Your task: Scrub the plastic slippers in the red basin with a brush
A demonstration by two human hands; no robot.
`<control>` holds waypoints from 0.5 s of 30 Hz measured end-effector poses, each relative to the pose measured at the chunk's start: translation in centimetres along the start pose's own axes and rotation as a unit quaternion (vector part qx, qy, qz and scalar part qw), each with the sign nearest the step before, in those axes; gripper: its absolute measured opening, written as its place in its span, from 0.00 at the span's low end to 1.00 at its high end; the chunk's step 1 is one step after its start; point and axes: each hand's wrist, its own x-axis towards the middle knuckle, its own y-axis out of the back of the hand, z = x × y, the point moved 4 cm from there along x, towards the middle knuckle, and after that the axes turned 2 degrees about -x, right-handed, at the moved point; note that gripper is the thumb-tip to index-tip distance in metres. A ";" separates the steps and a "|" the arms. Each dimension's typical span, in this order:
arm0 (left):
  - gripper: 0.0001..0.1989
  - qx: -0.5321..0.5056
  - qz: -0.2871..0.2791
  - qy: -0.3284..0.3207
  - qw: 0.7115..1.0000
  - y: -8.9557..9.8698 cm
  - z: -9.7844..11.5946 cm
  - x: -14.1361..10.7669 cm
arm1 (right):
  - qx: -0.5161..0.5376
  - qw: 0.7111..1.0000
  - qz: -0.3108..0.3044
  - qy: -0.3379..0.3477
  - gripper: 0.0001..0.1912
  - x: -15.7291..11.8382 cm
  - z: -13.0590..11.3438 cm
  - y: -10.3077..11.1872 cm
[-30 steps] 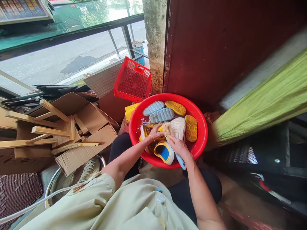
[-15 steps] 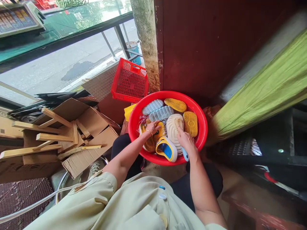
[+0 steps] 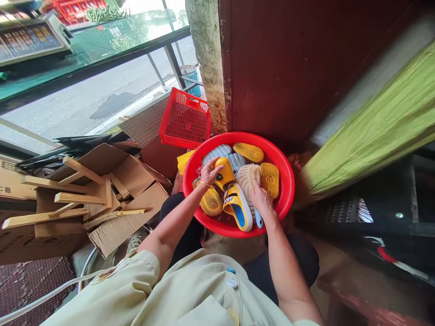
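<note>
While the left hand (image 3: 209, 173), a gold bangle (image 3: 204, 184) at its wrist, lies with fingers spread over a yellow clog (image 3: 224, 173), its grip cannot be confirmed. The right hand (image 3: 262, 203) is clenched on a blue-handled scrub brush (image 3: 258, 219), which bears against a cream shoe (image 3: 247, 180). All three items sit inside a red plastic basin (image 3: 287, 190), beside a yellow-and-blue slipper (image 3: 238, 207). A red plastic crate (image 3: 185, 118) stands beyond the rim; flattened cardboard (image 3: 125, 217) lies left.

Red plastic basin (image 3: 288, 190) holding a yellow-blue slipper (image 3: 238, 207)
</note>
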 end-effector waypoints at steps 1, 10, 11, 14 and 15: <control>0.31 -0.025 0.011 -0.006 1.000 0.0 0.4 0.3 | 0.003 1.000 0.006 0.002 0.30 0.0 0.0 0.1; 0.34 -0.004 0.054 -0.146 0.988 -0.1 6.7 1.5 | 0.018 1.000 0.018 0.008 0.31 0.0 -0.2 0.0; 0.35 -0.005 0.061 -0.151 0.987 -0.2 7.1 1.8 | 0.027 0.999 0.025 0.005 0.31 0.0 -0.2 0.0; 0.36 -0.059 0.063 -0.122 0.989 -0.4 7.2 2.6 | 0.070 0.995 0.066 -0.016 0.31 0.2 0.1 0.6; 0.37 -0.087 0.063 -0.103 0.989 -0.5 6.9 2.7 | 0.088 0.992 0.087 -0.023 0.30 0.2 0.3 0.8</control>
